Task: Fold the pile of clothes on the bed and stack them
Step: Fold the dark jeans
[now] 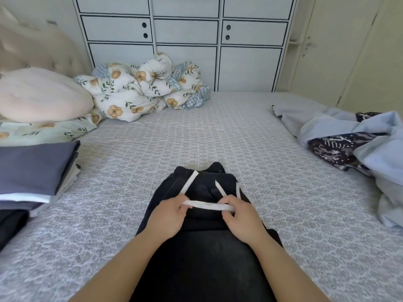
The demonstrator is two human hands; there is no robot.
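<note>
Black trousers [202, 247] with an elastic waistband lie flat on the bed in front of me, waistband pointing away. Their white drawstring [209, 206] is stretched sideways between my hands. My left hand [168, 216] pinches its left end, and my right hand [242, 216] pinches its right end, both resting on the trousers. A stack of folded clothes [35, 171], grey-blue on top, sits at the left edge. An unfolded pile [357, 138] of light blue and dark patterned garments lies at the right.
The bed [250, 149] has a grey patterned cover. A bunched floral duvet [144, 90] and a pink pillow [41, 94] lie at the far left. White cabinets [185, 29] stand behind the bed.
</note>
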